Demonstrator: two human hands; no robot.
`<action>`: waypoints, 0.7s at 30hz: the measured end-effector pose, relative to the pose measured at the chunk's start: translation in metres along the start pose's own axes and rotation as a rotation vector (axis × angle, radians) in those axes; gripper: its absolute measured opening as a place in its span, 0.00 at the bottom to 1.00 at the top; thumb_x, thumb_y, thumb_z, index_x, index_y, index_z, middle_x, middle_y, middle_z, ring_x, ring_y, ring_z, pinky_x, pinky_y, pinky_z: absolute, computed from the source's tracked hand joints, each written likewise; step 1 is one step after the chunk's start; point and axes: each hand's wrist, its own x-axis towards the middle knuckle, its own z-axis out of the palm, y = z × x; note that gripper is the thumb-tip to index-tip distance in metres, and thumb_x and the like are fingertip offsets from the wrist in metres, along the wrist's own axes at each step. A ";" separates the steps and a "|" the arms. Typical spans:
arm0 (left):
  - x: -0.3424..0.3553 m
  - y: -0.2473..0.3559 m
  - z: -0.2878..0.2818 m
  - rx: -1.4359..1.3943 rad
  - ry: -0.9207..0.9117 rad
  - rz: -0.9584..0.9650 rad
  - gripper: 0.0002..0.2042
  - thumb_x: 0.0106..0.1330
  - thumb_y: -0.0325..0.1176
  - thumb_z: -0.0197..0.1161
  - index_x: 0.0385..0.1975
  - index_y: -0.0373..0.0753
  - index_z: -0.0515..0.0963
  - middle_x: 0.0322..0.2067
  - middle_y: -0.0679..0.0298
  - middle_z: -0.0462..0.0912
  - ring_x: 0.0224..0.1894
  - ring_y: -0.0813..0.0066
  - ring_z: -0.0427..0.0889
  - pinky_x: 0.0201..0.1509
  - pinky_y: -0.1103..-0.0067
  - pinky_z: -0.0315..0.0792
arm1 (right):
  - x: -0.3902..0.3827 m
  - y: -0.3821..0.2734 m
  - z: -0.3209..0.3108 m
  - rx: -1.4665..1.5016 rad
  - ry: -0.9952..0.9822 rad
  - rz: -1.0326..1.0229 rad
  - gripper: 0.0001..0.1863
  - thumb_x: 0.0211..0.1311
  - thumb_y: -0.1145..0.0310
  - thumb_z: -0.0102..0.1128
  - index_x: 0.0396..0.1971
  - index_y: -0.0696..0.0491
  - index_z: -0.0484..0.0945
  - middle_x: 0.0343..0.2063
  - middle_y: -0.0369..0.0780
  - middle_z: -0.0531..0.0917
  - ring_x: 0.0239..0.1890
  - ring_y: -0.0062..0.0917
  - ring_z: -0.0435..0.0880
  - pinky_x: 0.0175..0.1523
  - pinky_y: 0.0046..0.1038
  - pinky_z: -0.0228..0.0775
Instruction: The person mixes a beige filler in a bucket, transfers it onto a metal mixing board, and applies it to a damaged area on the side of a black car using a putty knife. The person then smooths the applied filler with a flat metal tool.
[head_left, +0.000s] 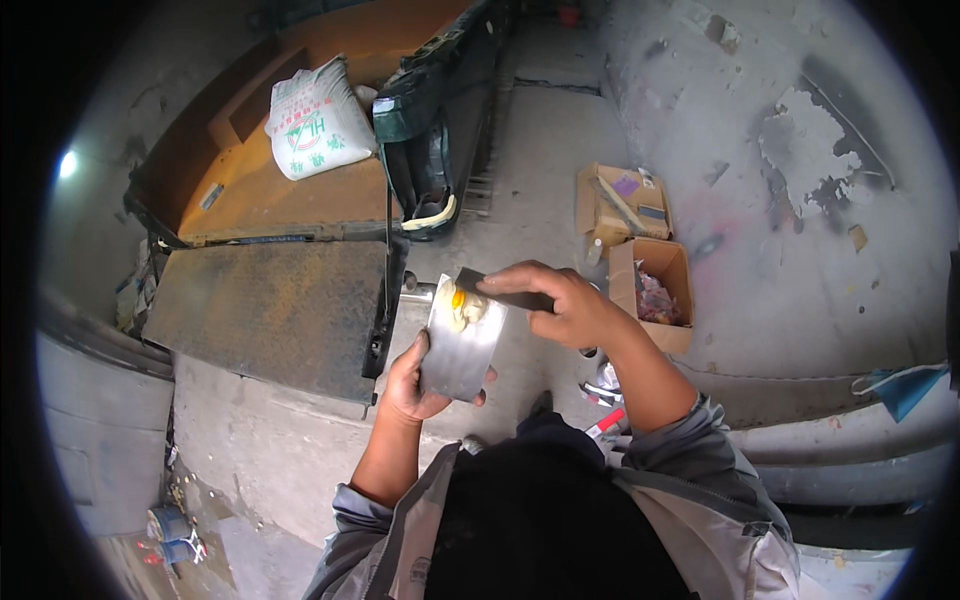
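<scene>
L hand [410, 385] grips a flat metal plate [458, 365] from below, thumb on near edge, fingertips showing on far side. R hand [572, 305] holds a dark flat scraper [518, 298], index finger laid along it; its end overlaps plate's top corner, right by the paste, tho can't tell if they touch. Cream paste [472, 318] w/ a bright yellow blob [458, 298] sits near plate's top end.

To work it well, prob. best to keep plate steady & approx. level, scraper low, short firm folds toward the middle, so yellow blends evenly & nothing slips off the edge.

Past the hands: rusty flap [270, 315] hinged to a cargo bed [330, 212], white sack [318, 135] lying in bed. Bare concrete floor [545, 150]; cardboard box [665, 340] w/ crumpled stuff inside, R side, near a stained, peeling wall [700, 130].
</scene>
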 end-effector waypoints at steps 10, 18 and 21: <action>0.029 -0.010 0.005 0.398 0.329 0.479 0.30 0.75 0.54 0.42 0.69 0.42 0.55 0.60 0.58 0.70 0.55 0.60 0.76 0.55 0.62 0.74 | 0.001 0.000 0.064 -0.208 0.111 0.027 0.33 0.47 0.84 0.48 0.58 0.53 0.73 0.53 0.46 0.78 0.56 0.39 0.76 0.63 0.35 0.67; 0.033 -0.009 0.011 0.671 0.383 0.578 0.28 0.77 0.51 0.39 0.69 0.40 0.55 0.58 0.60 0.72 0.57 0.68 0.73 0.57 0.67 0.72 | 0.014 -0.013 0.049 -0.145 0.134 0.078 0.31 0.48 0.83 0.48 0.57 0.52 0.74 0.49 0.48 0.79 0.55 0.39 0.77 0.62 0.33 0.67; 0.015 0.005 0.006 0.341 0.336 0.403 0.29 0.74 0.54 0.43 0.67 0.41 0.58 0.57 0.56 0.73 0.57 0.62 0.75 0.49 0.60 0.77 | -0.005 -0.017 0.028 -0.207 0.154 -0.070 0.35 0.43 0.84 0.49 0.57 0.50 0.75 0.48 0.46 0.79 0.54 0.39 0.77 0.60 0.34 0.69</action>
